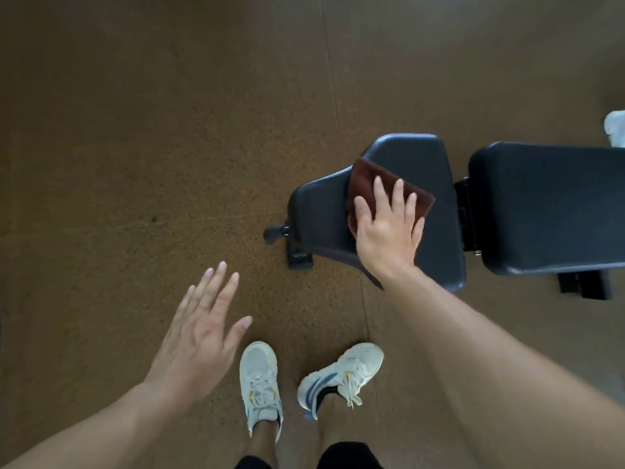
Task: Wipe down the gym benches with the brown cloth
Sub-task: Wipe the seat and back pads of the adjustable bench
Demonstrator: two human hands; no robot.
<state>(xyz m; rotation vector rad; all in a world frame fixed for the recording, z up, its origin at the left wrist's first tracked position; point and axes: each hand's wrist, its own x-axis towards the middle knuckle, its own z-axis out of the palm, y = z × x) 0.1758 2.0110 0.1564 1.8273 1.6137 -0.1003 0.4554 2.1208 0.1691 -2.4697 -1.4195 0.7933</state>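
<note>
A black padded gym bench stands at the right: its seat pad (429, 157) is nearer me and its longer back pad (548, 204) runs off the right edge. A brown cloth (367, 179) lies flat on the seat pad. My right hand (389, 225) presses on the cloth with straight, spread fingers. My left hand (203, 333) hovers over the floor to the left of the bench, fingers straight and spread, holding nothing.
Speckled brown rubber floor (152, 130) fills the left and top. My two white sneakers (260, 384) stand just below the bench. The bench's front foot and handle (287, 242) stick out left. Another white shoe (615, 126) shows at the right edge.
</note>
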